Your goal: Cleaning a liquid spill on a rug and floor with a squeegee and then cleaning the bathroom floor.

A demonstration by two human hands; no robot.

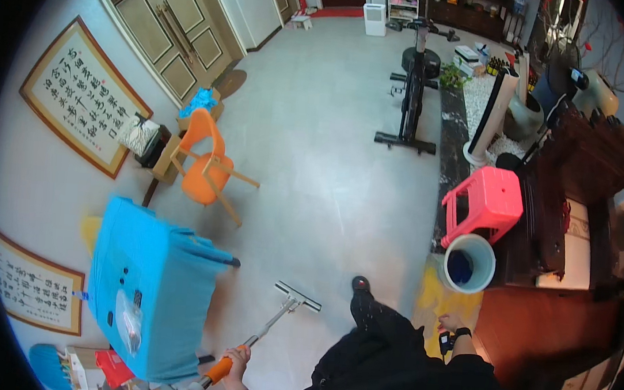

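My left hand [237,363] is closed round the orange grip of a long-handled mop [270,329]. Its metal pole slants forward to a narrow T-shaped head [298,296], which rests on the grey floor just ahead and left of my shoe [361,282]. Low at my right side hangs my right hand [451,324], with a dark band and a small device at the wrist. It looks loosely open, with nothing visible in it. Beneath it shows a yellow-stained patch [432,300] by the dark stone border.
A pale bucket [469,263] with something dark blue inside stands beside a pink stool [491,202], near dark wooden furniture [532,198]. On the left are a blue-draped table [181,280] and an orange chair [207,176]. An exercise bike [414,93] stands farther ahead.
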